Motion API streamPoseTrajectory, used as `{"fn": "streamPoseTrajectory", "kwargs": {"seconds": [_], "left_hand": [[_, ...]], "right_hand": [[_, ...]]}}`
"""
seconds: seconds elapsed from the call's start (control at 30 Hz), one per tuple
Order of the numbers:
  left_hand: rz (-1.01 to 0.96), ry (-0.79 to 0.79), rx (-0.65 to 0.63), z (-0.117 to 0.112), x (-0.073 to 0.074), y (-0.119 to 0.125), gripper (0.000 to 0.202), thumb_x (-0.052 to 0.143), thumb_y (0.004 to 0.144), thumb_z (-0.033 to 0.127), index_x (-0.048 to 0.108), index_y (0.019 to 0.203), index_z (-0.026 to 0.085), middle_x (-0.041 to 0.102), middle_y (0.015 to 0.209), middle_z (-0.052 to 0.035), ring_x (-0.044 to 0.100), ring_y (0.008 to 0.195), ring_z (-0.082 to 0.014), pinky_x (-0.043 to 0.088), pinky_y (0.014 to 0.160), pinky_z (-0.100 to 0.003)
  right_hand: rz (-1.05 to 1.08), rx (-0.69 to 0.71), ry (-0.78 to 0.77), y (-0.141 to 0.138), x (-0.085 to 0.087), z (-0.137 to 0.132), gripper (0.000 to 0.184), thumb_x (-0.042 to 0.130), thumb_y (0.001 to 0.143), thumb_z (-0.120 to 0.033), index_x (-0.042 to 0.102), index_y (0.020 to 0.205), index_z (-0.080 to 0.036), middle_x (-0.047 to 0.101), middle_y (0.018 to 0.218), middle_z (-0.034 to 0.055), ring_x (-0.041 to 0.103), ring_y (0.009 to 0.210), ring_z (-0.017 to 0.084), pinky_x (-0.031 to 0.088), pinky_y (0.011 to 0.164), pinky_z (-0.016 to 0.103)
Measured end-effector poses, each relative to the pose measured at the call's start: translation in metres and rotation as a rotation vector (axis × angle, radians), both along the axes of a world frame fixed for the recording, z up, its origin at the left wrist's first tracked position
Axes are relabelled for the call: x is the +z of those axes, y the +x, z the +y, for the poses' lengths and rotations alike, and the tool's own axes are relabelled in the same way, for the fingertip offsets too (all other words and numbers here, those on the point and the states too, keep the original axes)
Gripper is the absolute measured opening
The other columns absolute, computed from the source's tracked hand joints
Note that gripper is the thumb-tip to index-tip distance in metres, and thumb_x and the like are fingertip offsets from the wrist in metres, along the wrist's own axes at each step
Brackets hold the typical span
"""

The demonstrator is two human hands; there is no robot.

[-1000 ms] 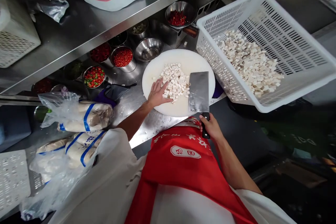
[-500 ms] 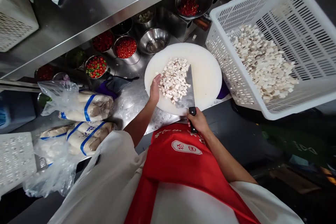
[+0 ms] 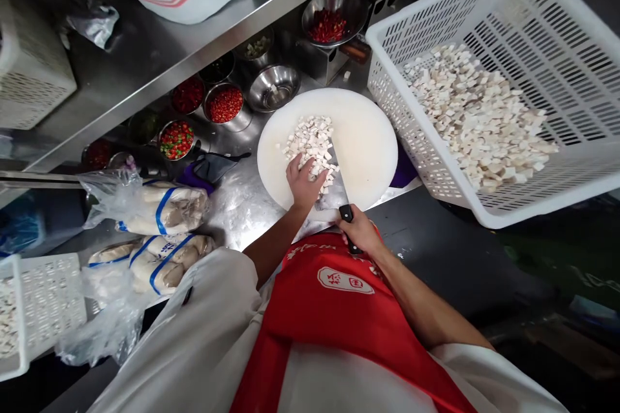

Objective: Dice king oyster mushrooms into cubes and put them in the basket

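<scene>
Diced white mushroom (image 3: 310, 137) lies heaped on the left half of a round white cutting board (image 3: 371, 135). My left hand (image 3: 304, 184) rests on the near part of the heap with its fingers spread. In my right hand (image 3: 361, 231) is the black handle of a cleaver (image 3: 340, 171), gripped at the board's near edge. Its broad blade lies low along the right side of the cubes, and part of it is hidden under them and behind my left hand.
A large white basket (image 3: 426, 119) of diced mushroom stands at the right. Bagged whole mushrooms (image 3: 167, 264) lie at the left. Behind the board are a steel bowl (image 3: 274, 87), a container of chopped red chillies (image 3: 224, 105) and a metal shelf (image 3: 194, 45).
My left hand has moved from the heap's left side onto its near part, fingers now spread. The cleaver stays in my right hand beside the cubes. The whole view has shifted slightly.
</scene>
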State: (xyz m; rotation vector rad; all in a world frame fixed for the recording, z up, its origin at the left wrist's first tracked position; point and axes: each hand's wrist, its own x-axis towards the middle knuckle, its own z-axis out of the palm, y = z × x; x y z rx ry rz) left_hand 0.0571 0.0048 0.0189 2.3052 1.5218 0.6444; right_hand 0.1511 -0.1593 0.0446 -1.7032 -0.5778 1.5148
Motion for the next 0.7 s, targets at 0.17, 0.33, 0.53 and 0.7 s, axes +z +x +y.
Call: {"fn": "streamPoseTrajectory", "kwargs": {"seconds": [0.17,0.33,0.53,0.7], "left_hand": [[0.008,0.083,0.041,-0.011,0.024,0.025,0.040,0.060,0.088,0.052,0.065,0.117,0.025,0.049,0.141,-0.0105,0.040,0.137,-0.0297,0.041,0.112,-0.051],[-0.003,0.166,0.011,-0.020,0.076,0.074,0.040,0.058,0.090,0.051,0.061,0.122,0.028,0.045,0.145,-0.0088,0.035,0.141,-0.0315,0.037,0.114,-0.054],[-0.089,0.169,-0.280,-0.008,0.133,0.186,0.048,0.049,0.093,0.057,0.054,0.132,0.030,0.033,0.155,-0.0047,0.022,0.147,-0.0317,0.026,0.120,-0.053],[0.012,0.086,-0.812,-0.009,0.123,0.295,0.065,0.053,0.084,0.071,0.051,0.137,0.034,0.025,0.160,-0.0004,0.014,0.149,-0.0357,0.015,0.121,-0.059]], "right_hand": [[0.068,0.015,0.051,0.030,0.015,-0.007,0.025,0.059,0.075,-0.031,0.037,0.087,-0.028,0.050,0.050,-0.0111,0.049,0.038,0.015,0.038,0.036,0.026],[0.046,0.028,0.119,0.079,0.048,-0.016,0.022,0.058,0.079,-0.033,0.037,0.087,-0.028,0.046,0.046,-0.0122,0.046,0.035,0.014,0.037,0.038,0.025],[-0.031,-0.210,0.206,0.145,0.084,-0.028,0.024,0.060,0.079,-0.033,0.040,0.090,-0.028,0.052,0.049,-0.0098,0.049,0.039,0.015,0.040,0.040,0.026],[0.150,-0.634,0.189,0.205,0.110,-0.021,0.032,0.064,0.068,-0.027,0.040,0.090,-0.026,0.049,0.052,-0.0103,0.046,0.039,0.012,0.038,0.037,0.024]]}}
